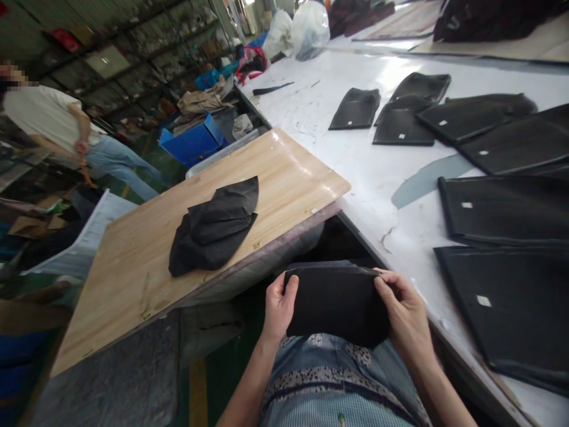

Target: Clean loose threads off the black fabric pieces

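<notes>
A black fabric piece (335, 302) is stretched between my two hands, low in front of my patterned apron. My left hand (280, 302) pinches its upper left corner, thumb on the near face. At the upper right corner, my right hand (402, 305) grips the edge between thumb and fingers. On the wooden board (128, 255) to the left lies a crumpled stack of black fabric pieces (216, 225). Several flat black pieces with small white tags, among them a black fabric panel (511, 207), are spread over the white table (302, 118) on the right.
A person (57, 124) in a light shirt and jeans stands at the left. Beyond the board are a blue box (193, 142) and cluttered shelves (155, 47). Clear plastic bags (311, 26) sit at the table's far end. A dark gap separates the board from the table edge.
</notes>
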A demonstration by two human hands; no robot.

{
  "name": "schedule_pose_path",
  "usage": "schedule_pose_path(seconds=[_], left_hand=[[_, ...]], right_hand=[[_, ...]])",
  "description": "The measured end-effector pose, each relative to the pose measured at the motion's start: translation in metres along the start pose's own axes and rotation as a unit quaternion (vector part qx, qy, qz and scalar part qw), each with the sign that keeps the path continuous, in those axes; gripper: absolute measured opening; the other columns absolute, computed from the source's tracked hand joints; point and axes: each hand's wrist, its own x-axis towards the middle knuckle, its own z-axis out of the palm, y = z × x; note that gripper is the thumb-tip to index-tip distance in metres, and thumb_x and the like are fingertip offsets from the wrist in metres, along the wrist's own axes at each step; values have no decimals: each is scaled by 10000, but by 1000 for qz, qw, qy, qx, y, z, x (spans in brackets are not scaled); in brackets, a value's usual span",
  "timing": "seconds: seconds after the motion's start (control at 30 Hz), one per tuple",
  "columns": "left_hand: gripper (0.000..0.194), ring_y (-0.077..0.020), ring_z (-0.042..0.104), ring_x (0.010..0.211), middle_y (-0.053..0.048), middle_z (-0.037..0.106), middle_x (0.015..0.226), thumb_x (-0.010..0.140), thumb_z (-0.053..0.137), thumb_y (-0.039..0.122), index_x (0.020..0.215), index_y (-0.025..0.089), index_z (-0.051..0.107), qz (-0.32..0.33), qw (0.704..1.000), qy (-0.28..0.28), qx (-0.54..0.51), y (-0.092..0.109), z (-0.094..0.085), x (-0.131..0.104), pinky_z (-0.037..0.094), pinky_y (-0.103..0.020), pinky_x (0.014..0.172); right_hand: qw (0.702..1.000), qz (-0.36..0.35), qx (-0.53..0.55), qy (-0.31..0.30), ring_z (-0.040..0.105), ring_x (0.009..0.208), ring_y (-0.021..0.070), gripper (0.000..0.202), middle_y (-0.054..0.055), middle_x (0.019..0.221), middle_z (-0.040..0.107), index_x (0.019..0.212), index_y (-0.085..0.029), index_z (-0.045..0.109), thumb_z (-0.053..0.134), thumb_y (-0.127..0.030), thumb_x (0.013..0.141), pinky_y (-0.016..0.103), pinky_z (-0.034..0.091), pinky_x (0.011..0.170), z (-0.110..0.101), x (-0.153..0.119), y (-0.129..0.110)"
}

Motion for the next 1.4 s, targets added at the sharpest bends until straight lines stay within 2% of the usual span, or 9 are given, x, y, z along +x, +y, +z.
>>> schedule_pose_path(seconds=[0.13,0.27,0.37,0.53,0.67,0.87,1.03,1.23,1.4], left_hand=[[411,-135,509,673,20,537,677,977,524,498,716,181,548,-14,999,27,-24,-6,2,-1,430,-228,659],[422,-128,473,610,33,474,626,949,560,523,691,196,490,-62,995,38,-70,-11,3,-5,409,-231,598],[412,-131,495,612,32,495,628,933,582,524,696,197,501,-78,992,51,-88,-14,3,-7,425,-233,611],[358,-152,556,714,11,594,696,923,613,482,731,181,587,-76,988,56,-125,-17,3,-6,457,-245,733],[401,-155,533,709,-5,604,713,905,631,495,677,172,560,-62,991,65,-99,-17,3,-6,451,-248,721],[468,-114,338,587,43,374,601,938,583,499,626,192,418,-48,996,63,-44,-17,3,-7,328,-233,558],[508,-111,281,561,52,289,585,949,552,519,614,207,330,-44,997,59,-8,-14,3,-8,275,-241,525],[494,-135,427,541,37,426,552,894,581,590,606,205,469,-83,994,53,-56,-12,5,-7,366,-244,546],[422,-162,544,612,13,555,618,900,591,573,708,197,599,-91,994,22,-59,-11,4,-3,438,-250,610]], right_hand=[[998,45,52,8,608,983,238,306,50,1141,673,831,-227,623,786,-483,794,315,455,822,1,-3,-3],[989,75,125,4,600,937,207,318,24,1096,671,829,-236,595,832,-436,757,284,453,781,3,-4,-7],[983,89,161,-3,596,901,196,339,25,1085,674,796,-226,568,848,-410,744,275,452,760,3,-6,-11],[983,81,167,-3,583,883,189,364,34,1049,684,746,-211,534,839,-410,754,264,437,746,1,-6,-13],[989,36,141,3,585,898,186,324,25,1015,689,781,-216,543,808,-402,795,273,424,782,-1,-6,-10],[996,-86,23,2,612,985,204,238,39,1055,692,794,-224,520,687,-344,913,314,424,864,-5,-6,-12],[995,-103,5,15,613,936,184,213,21,1021,684,820,-229,503,652,-323,941,300,426,835,-4,-6,-8],[997,-53,49,0,573,899,170,238,9,993,662,823,-227,504,675,-358,924,281,413,808,-3,-6,-6],[997,-68,21,10,575,881,168,248,3,941,646,807,-229,502,679,-367,911,273,424,796,-3,-7,-8]])
